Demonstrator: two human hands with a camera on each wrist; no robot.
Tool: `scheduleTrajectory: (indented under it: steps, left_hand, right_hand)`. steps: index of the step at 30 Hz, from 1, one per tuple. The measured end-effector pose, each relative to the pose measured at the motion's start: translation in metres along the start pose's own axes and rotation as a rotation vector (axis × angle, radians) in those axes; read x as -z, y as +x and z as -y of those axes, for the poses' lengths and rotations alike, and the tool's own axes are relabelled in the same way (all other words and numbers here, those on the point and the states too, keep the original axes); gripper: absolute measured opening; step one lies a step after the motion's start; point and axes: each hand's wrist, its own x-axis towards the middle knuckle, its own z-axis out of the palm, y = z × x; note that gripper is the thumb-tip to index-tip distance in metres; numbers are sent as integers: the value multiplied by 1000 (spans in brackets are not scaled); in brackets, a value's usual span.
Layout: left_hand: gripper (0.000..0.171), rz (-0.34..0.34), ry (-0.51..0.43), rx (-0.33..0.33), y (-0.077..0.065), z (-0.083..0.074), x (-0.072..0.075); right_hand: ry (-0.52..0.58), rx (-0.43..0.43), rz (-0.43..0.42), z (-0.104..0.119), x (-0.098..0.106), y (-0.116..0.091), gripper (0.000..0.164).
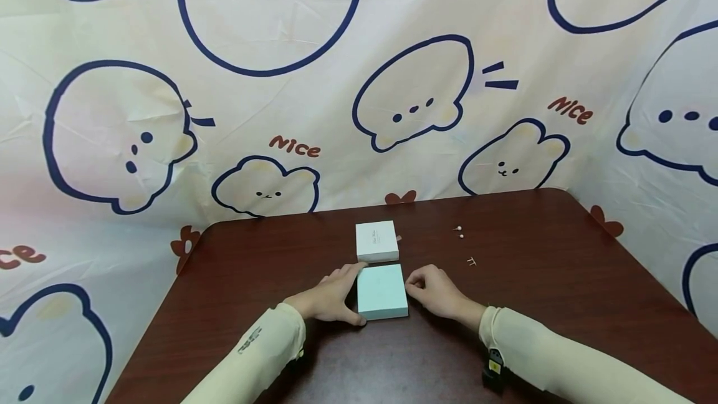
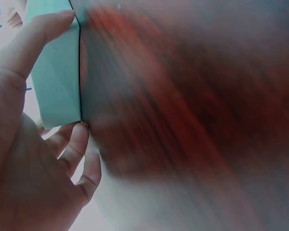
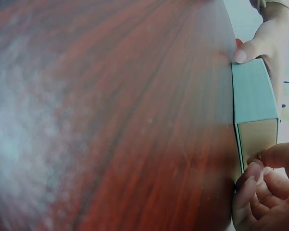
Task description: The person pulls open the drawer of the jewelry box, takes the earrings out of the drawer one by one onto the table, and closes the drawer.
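A flat turquoise box (image 1: 382, 292) lies on the table in front of me. My left hand (image 1: 332, 297) grips its left side, the thumb at the near corner and the fingers toward the far one. In the left wrist view that thumb (image 2: 43, 31) lies against the box's turquoise side. At the box's right side, my right hand (image 1: 437, 292) has thumb and forefinger pinched together. The right wrist view shows them at the tan end face (image 3: 257, 137), on what looks like a small tab (image 3: 259, 155), mostly hidden by the fingertips.
Just behind stands a white box (image 1: 377, 240) with a small tab (image 1: 399, 238) at its right side. Small stud-like pieces with white beads (image 1: 459, 229) and a pale small piece (image 1: 472, 261) lie to the right on the dark wooden table (image 1: 269, 260). A printed curtain (image 1: 314, 105) hangs behind.
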Motion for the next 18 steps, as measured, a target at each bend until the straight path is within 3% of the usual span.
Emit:
scheduleTrajectory:
  steps: [13,18]
  left_hand:
    - [116,-6,-31,31,-4,5,1]
    - [113,-41,-40,18,-8,8,6]
  right_hand:
    - [-24,-18,-12,2,4,-1,17]
    - [-29,-57,-32,5,7,-1,14]
